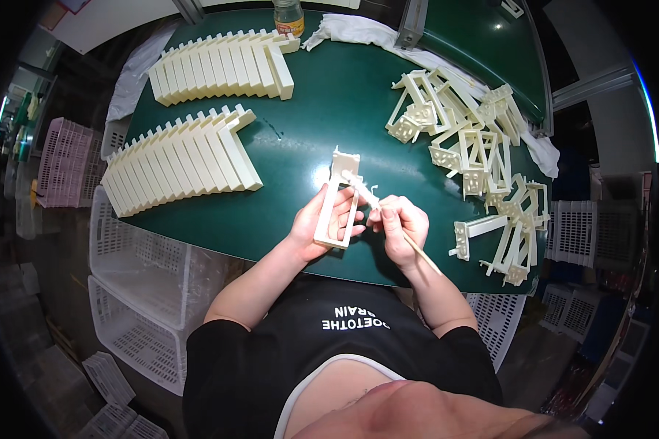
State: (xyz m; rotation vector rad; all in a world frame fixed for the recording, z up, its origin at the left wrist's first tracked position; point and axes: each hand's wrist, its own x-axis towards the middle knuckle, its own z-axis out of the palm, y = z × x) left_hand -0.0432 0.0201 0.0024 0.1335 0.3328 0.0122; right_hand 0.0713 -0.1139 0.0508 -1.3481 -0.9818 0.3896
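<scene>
Low over the near middle of the table, my left hand (309,222) holds a cream plastic frame (327,214) with a long rectangular opening. Its fingers pass beneath the frame and show through the opening. The frame's solid end points away from me. Closed around a thin stick (423,256), my right hand (400,228) is just right of the frame. White fuzzy material (363,192) wraps the stick's far end and lies against the frame near its solid end. Whether the fuzzy part is cloth or cotton I cannot tell.
Two neat rows of cream frames, a far row (220,71) and a nearer row (183,162), stand on the left of the green table (293,117). Loose frames (483,157) pile up at right. A glass jar (288,18) and white cloth (359,31) lie along the back. Plastic crates (140,293) flank the table.
</scene>
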